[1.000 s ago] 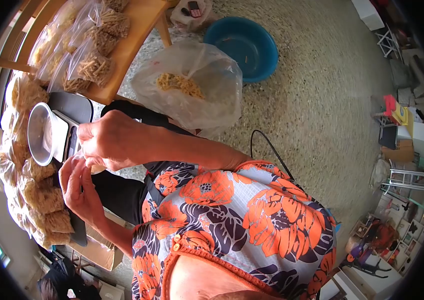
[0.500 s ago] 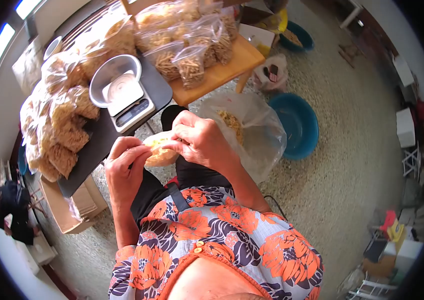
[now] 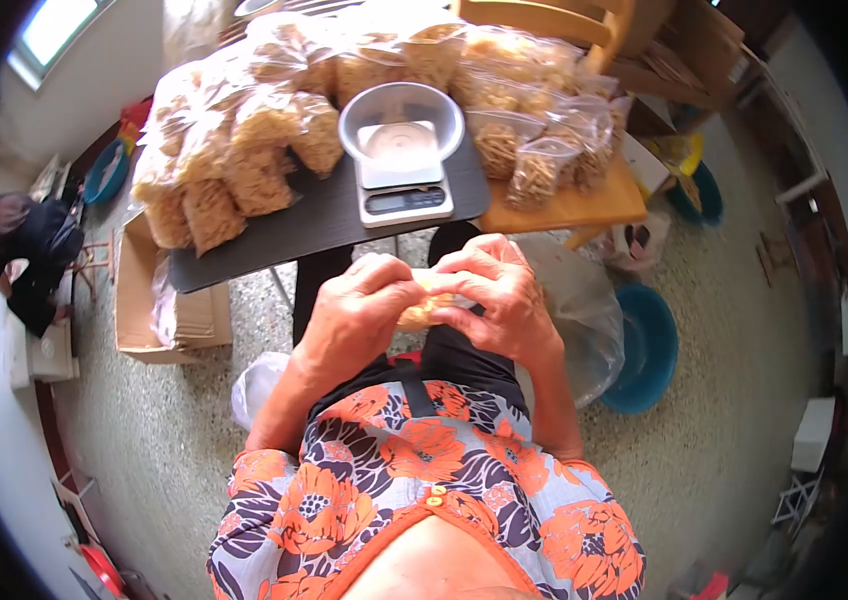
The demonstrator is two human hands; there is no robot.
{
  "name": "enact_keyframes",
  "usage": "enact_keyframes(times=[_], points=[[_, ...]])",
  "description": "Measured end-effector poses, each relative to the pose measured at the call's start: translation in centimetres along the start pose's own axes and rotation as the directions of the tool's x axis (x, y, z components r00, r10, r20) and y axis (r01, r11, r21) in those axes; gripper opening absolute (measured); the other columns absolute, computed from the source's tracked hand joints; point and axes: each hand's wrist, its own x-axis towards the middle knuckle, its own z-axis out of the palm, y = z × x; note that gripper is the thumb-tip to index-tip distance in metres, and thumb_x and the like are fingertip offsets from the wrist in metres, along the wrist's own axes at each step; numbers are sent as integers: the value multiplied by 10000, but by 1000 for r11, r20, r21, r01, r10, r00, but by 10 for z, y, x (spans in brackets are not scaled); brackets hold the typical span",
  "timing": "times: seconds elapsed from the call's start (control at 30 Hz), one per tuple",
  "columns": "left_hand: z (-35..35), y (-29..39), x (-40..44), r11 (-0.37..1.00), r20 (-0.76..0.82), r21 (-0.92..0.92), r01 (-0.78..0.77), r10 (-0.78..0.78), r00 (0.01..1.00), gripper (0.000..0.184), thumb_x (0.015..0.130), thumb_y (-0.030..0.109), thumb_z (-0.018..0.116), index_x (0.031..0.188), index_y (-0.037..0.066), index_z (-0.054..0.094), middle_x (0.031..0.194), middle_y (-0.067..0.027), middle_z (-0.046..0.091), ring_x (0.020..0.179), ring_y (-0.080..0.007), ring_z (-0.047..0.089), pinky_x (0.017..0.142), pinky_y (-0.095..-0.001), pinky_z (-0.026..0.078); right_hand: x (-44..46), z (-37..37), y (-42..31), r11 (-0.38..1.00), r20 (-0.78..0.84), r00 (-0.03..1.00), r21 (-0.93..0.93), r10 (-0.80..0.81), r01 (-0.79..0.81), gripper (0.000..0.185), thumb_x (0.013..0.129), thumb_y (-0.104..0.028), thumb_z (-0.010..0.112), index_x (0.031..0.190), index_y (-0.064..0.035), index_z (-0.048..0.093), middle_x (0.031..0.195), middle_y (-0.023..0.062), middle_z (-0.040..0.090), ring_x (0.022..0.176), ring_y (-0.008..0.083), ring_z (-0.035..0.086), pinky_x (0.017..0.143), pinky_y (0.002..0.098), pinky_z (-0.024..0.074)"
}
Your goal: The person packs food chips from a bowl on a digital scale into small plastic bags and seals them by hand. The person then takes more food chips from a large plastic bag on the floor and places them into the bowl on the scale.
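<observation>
Pinching a small bag above the lap: left hand and right hand each narrowed on its upper edge, presumably keeping it taut. Scale at table's near edge, likely for reach; filled bags heaped leftward, perhaps leaving it room.

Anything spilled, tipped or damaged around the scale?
Nothing stands out. The bowl sits on the scale, filled bags are piled beside it, and no spill shows on the black tabletop. The left hand and right hand partly hide the held bag.
</observation>
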Motion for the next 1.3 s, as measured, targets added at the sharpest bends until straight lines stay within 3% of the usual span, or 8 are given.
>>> enact_keyframes(times=[0.13, 0.2, 0.33, 0.53, 0.6, 0.9, 1.07, 1.3], points=[[-6, 4, -4, 999, 2, 23, 40, -40, 999, 252, 758, -12, 713, 995, 69, 735, 922, -104, 660, 842, -308, 663, 718, -408, 545, -7, 14, 6, 980, 92, 994, 184, 52, -69, 201, 772, -128, 832, 961, -105, 767, 959, 67, 696, 885, 288, 656, 809, 400, 525], [-4, -2, -9, 998, -36, 65, 27, -25, 999, 256, 728, 47, 741, 981, 79, 733, 940, -86, 672, 857, -304, 676, 729, -404, 566, -3, 20, 1, 946, 78, 983, 268, 167, -182, 189, 778, -87, 831, 951, -75, 755, 936, 91, 689, 845, 287, 673, 746, 392, 550], [6, -17, -10, 986, -57, 159, -49, 59, 997, 276, 780, 225, 790, 998, 101, 675, 914, -43, 595, 851, -244, 646, 616, -364, 548, -2, 33, 14, 944, 82, 984, 280, 158, -175, 227, 747, -14, 852, 942, -29, 736, 880, 113, 675, 790, 273, 670, 668, 363, 541], [8, -24, -14, 982, -124, 184, -30, 53, 991, 272, 812, 277, 777, 989, 110, 654, 902, -40, 551, 834, -224, 625, 594, -351, 542, 8, 38, 16, 974, 87, 993, 209, 76, -93, 220, 742, 3, 853, 915, -21, 720, 888, 102, 671, 801, 254, 662, 664, 353, 530], [7, -26, -14, 982, -126, 185, -29, 54, 991, 277, 817, 293, 774, 983, 108, 653, 903, -41, 547, 841, -225, 622, 599, -350, 543, 11, 38, 14, 951, 127, 983, 262, 134, -164, 235, 739, 3, 853, 935, -23, 726, 902, 104, 666, 805, 261, 658, 686, 361, 531], [-19, -32, -23, 982, -147, 186, 23, 5, 989, 222, 796, 189, 734, 979, 86, 664, 919, -62, 560, 885, -267, 622, 686, -381, 555, 25, 50, 11, 954, 130, 989, 279, 74, -109, 178, 779, 13, 823, 935, -17, 742, 905, 119, 657, 804, 250, 651, 689, 357, 527], [-29, -44, -35, 977, -135, 170, 128, -105, 985, 130, 822, 136, 693, 929, 73, 656, 949, -98, 574, 918, -296, 622, 756, -404, 540, 43, 65, 2, 969, 95, 994, 234, 52, -73, 156, 785, 22, 814, 920, -11, 743, 891, 121, 653, 794, 254, 649, 681, 354, 524], [-41, -59, -60, 980, -83, 41, 197, -193, 978, 168, 782, 151, 764, 870, 55, 658, 978, -113, 592, 928, -346, 613, 771, -440, 515, 51, 78, -5, 966, 111, 994, 259, -8, -21, 152, 779, 42, 795, 911, -1, 734, 896, 133, 655, 782, 265, 654, 682, 356, 530]])
